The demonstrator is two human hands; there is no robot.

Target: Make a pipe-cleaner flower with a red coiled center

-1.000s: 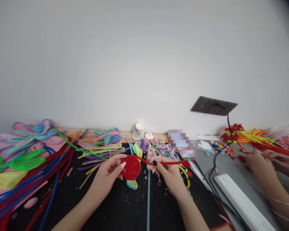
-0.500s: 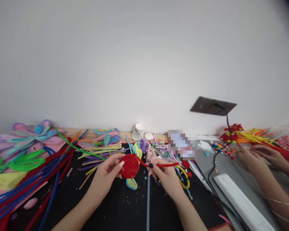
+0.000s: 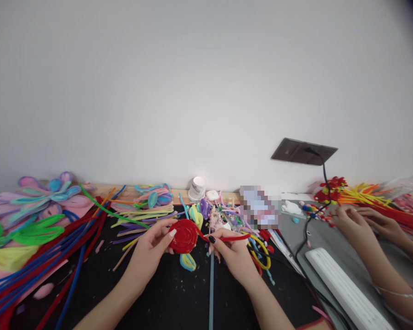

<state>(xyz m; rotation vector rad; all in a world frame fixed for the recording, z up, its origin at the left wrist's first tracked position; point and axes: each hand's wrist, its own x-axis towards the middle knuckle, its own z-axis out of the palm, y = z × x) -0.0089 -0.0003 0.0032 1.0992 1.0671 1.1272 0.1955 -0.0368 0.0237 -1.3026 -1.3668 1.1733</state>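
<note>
Red chenille coil (image 3: 183, 236) hangs over the black mat (image 3: 141, 293), short of its far edge, pinched in the left hand (image 3: 153, 243). The right hand (image 3: 233, 253) nips its free tail (image 3: 239, 237) narrowly; light, even tension should keep the turns flat.

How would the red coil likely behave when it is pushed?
The red coil probably holds its disc shape, since no sagging shows beyond the left hand. Its tail seems bendable, as it curves toward the right hand.
</note>
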